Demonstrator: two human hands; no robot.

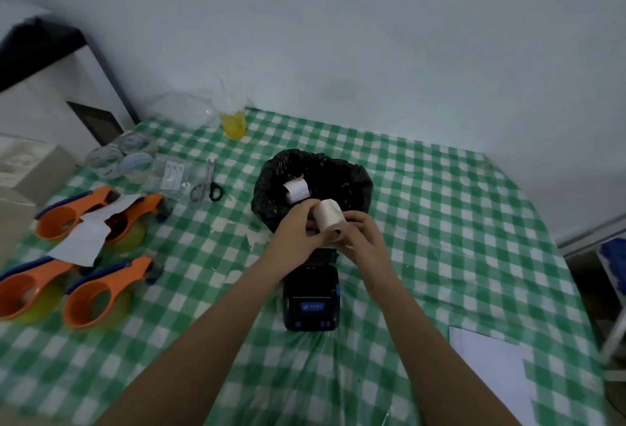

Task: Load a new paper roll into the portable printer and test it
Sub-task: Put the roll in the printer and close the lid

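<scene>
A pale paper roll (328, 214) is held between both hands just above the far end of the black portable printer (311, 297). My left hand (294, 235) grips the roll from the left. From the right, my right hand (362, 235) pinches the roll's near end. The printer lies on the green checked tablecloth (440, 222), blue buttons toward me; its far part is hidden by my hands. Another paper roll (295, 189) lies inside a bin lined with a black bag (352, 185) right behind the printer.
Several orange tape dispensers (98, 290) and white paper sheets (84, 239) lie at the left. Scissors (207, 185), tape rolls (118, 158) and a yellow drink cup (233, 120) sit at the back left. A white sheet (491, 368) lies near the right front edge.
</scene>
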